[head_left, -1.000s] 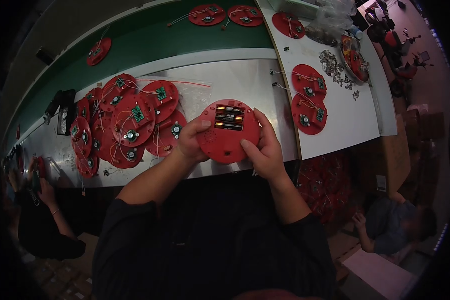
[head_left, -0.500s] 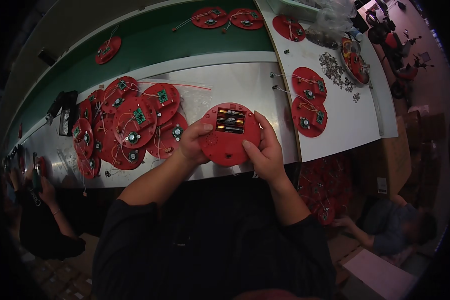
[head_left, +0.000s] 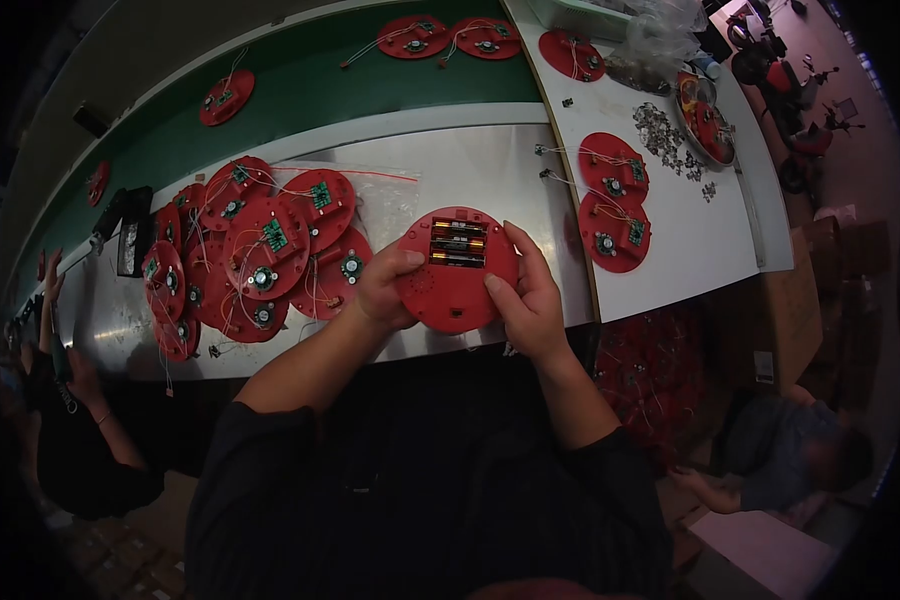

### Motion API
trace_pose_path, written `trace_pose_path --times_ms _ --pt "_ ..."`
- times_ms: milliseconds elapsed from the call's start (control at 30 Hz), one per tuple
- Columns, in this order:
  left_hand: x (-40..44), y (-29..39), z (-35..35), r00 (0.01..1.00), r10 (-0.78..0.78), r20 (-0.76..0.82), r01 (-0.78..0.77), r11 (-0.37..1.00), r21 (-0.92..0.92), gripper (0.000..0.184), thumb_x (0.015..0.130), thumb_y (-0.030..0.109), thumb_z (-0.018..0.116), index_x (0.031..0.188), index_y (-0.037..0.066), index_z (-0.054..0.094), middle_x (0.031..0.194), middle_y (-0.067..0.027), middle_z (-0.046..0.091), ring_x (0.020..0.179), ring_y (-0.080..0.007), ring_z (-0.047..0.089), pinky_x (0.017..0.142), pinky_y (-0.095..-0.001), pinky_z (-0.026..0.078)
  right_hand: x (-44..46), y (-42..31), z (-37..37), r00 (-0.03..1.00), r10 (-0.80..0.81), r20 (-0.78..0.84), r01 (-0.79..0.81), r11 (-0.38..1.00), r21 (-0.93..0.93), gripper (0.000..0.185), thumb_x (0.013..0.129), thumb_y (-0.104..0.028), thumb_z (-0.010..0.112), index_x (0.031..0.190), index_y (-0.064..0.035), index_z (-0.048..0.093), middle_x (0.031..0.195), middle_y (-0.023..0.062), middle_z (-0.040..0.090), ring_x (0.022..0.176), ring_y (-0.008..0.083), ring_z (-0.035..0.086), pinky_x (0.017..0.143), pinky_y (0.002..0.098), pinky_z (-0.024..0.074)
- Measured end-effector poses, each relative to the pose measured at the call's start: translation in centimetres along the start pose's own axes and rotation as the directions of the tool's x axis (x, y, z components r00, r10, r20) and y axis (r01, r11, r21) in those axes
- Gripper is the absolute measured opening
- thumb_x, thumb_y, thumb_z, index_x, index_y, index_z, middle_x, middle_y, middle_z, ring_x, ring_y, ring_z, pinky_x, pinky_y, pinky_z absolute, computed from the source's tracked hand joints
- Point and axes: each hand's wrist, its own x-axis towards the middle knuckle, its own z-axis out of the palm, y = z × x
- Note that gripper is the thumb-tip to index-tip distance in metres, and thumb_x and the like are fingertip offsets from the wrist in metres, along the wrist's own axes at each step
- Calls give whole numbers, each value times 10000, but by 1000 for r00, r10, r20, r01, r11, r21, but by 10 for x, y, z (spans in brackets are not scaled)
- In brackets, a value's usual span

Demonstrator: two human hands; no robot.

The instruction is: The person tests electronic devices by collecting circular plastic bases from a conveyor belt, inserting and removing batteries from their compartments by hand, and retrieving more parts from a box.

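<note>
A round red plastic housing (head_left: 440, 295) is held between my two hands above the metal table's front edge. Its battery compartment faces up, with several AA batteries (head_left: 458, 243) lying side by side in it. My left hand (head_left: 385, 285) grips the left rim, thumb on top. On the right rim, my right hand (head_left: 532, 305) is closed, with its thumb pressed on the face below the batteries. The fingers under the housing are partly hidden. Left of my hands lies a heap of similar red housings (head_left: 267, 245) with green circuit boards, speakers and wires.
The white side table (head_left: 685, 255) holds more red housings (head_left: 615, 238), small metal parts (head_left: 670, 140) and a metal bowl (head_left: 705, 120). Red discs rest on the green strip (head_left: 370, 85) behind. A co-worker (head_left: 90, 430) is at left, another person (head_left: 800, 455) at lower right.
My hands and the housing stay nearly still. The left co-worker has raised a hand, and a red disc now shows on the green strip near there. The right person's hand has moved slightly down.
</note>
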Motion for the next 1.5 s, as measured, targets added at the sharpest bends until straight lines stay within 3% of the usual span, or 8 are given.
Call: trace_pose_path --times_ms 367,433,767,867,967,1033,1167,1500 --pt "0 0 3 1000 14 27 -16 998 67 580 788 180 509 1299 -51 362 1231 -205 508 1121 -312 535 953 -422 450 2 3 -1 999 -1 -37 -3 994 -110 596 829 -19 567 1346 67 282 1250 206 487 1139 221 516 959 324 425" --pt "0 0 2 1000 12 29 -14 998 62 575 788 180 516 1293 -52 371 1224 -203 516 1115 -312 540 952 -422 449 1 3 -1 1000 12 -12 -13 992 -124 607 834 45 523 1367 55 234 1265 215 468 1163 238 498 994 343 396" --pt "0 -1 -1 1000 -10 -8 11 994 110 640 745 211 530 1309 -41 361 1250 -206 500 1142 -324 517 977 -432 427 1 5 -1 1000 8 -7 -9 996 -89 608 830 54 514 1369 54 230 1280 212 454 1179 239 485 1003 343 387" --pt "0 -1 0 1000 8 19 -9 998 54 551 792 176 511 1276 -59 389 1212 -207 527 1099 -311 551 961 -415 442 1 7 -1 999 -3 -42 0 998 -65 611 816 1 564 1350 66 273 1250 212 481 1141 232 514 969 330 421" --pt "0 -2 0 1000 9 20 -10 999 47 551 795 171 499 1281 -61 381 1216 -210 523 1099 -314 550 964 -416 440 0 6 -1 999 1 -39 -3 999 -51 650 800 -3 582 1360 62 259 1261 213 472 1155 236 504 973 332 418" --pt "0 -1 1 1000 26 18 -27 998 53 561 793 169 489 1290 -61 368 1221 -213 518 1105 -317 546 967 -418 437 -1 7 -3 999 -34 5 34 990 -140 712 777 -16 612 1374 58 231 1273 212 462 1171 242 492 972 333 420" --pt "2 -1 4 999 25 25 -26 998 54 573 788 174 466 1300 -59 358 1223 -216 515 1110 -324 542 971 -421 433 -2 -1 -3 996 66 67 -62 996 -67 804 764 30 615 1406 53 131 1343 221 377 1239 261 422 1021 364 379" --pt "3 -1 4 999 17 38 -21 993 112 562 787 173 455 1292 -59 373 1228 -215 515 1125 -330 535 973 -425 433 -5 -8 1 992 117 43 -105 970 -217 902 720 2 683 1416 36 109 1366 208 350 1250 267 406 1020 363 381"
